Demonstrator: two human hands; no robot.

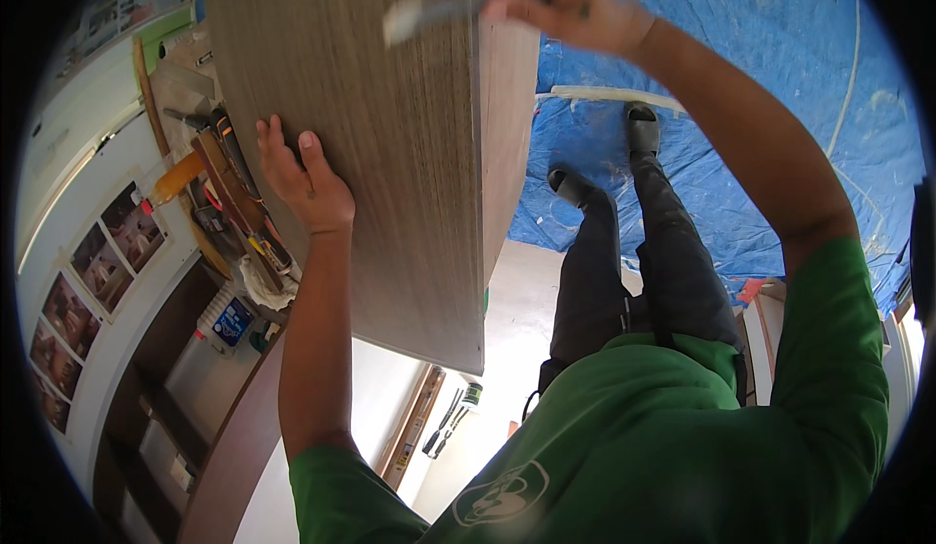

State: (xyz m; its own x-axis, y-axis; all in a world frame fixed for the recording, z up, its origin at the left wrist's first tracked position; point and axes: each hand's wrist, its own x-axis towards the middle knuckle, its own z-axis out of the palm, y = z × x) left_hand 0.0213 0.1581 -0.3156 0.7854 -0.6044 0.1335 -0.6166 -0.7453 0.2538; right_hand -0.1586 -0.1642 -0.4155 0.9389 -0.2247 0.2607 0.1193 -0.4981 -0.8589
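A large wood-grain panel (pixel 390 183), grey-brown with a pale side face, stands in front of me. My left hand (pixel 310 183) lies open on its left part, fingers stretched and the thumb a little apart. Above the panel's far right edge, my right hand (pixel 580 8) is closed round a long grey tool with a pale end (pixel 439 12). The tool points left over the panel. Motion blurs both the tool and the hand, so its exact kind and whether its tip touches the wood cannot be made out.
Left of the panel, a cluttered ledge holds hand tools, an amber-handled tool (pixel 175 178) and a crumpled white cloth (pixel 268 286). A white jug (pixel 224 322) stands on a lower shelf. Blue sheeting (pixel 760 105) covers the floor at right, under my feet.
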